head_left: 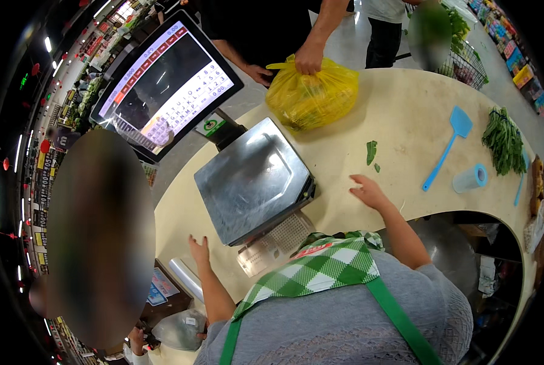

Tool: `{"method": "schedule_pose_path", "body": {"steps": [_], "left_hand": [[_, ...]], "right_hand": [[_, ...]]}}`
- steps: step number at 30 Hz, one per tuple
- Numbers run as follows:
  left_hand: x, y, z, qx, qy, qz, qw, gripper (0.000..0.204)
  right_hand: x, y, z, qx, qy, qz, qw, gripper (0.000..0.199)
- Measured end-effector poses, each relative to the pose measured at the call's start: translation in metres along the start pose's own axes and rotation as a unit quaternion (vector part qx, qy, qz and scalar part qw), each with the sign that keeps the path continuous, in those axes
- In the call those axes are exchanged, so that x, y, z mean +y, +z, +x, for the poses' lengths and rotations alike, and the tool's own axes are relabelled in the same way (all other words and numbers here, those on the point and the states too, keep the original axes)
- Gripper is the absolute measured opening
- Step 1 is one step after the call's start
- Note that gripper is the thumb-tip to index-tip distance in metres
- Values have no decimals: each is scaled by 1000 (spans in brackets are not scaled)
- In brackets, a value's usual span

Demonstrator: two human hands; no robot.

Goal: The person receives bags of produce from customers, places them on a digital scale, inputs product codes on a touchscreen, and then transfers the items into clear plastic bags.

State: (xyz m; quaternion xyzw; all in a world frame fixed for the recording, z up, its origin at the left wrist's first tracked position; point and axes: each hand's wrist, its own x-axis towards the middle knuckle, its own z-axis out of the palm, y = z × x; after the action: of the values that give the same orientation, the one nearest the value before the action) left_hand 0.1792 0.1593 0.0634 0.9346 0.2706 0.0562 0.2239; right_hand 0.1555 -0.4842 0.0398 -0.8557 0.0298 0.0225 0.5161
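My left hand (199, 249) is open and empty, its fingers apart, over the counter's near left edge beside the weighing scale (251, 179). My right hand (368, 192) is open too, fingers stretched out over the counter, to the right of the scale and holding nothing. The scale has a bare metal platform, with a keyboard (275, 243) at its near side. Across the counter, a person's hand (309, 58) grips the knotted top of a full yellow plastic bag (313, 97). Two green leaf scraps (372, 152) lie beyond my right hand.
A lit touchscreen (168, 85) stands behind the scale. Toward the right lie a blue fly swatter (447, 146), a light blue roll (470, 178) and a bunch of leafy greens (503, 143). A clear bag (181, 330) is at lower left, and a wire cart (463, 66) stands beyond the counter.
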Motion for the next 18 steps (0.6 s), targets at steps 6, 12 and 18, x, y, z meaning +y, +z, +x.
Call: {"method": "schedule_pose_path", "body": {"steps": [6,12,18], "left_hand": [[153,-32,-25,49,130,-268,953,59],[306,32,-85,-50,295,-294,908,52],[406,72,-106,-108,377,-315,864,48]], "right_hand": [[16,-67,16,103,33,49,993,31],[-2,-79,54,140,0,124,982,23],[-28,-90,103,223,-42,125,966,18]]}}
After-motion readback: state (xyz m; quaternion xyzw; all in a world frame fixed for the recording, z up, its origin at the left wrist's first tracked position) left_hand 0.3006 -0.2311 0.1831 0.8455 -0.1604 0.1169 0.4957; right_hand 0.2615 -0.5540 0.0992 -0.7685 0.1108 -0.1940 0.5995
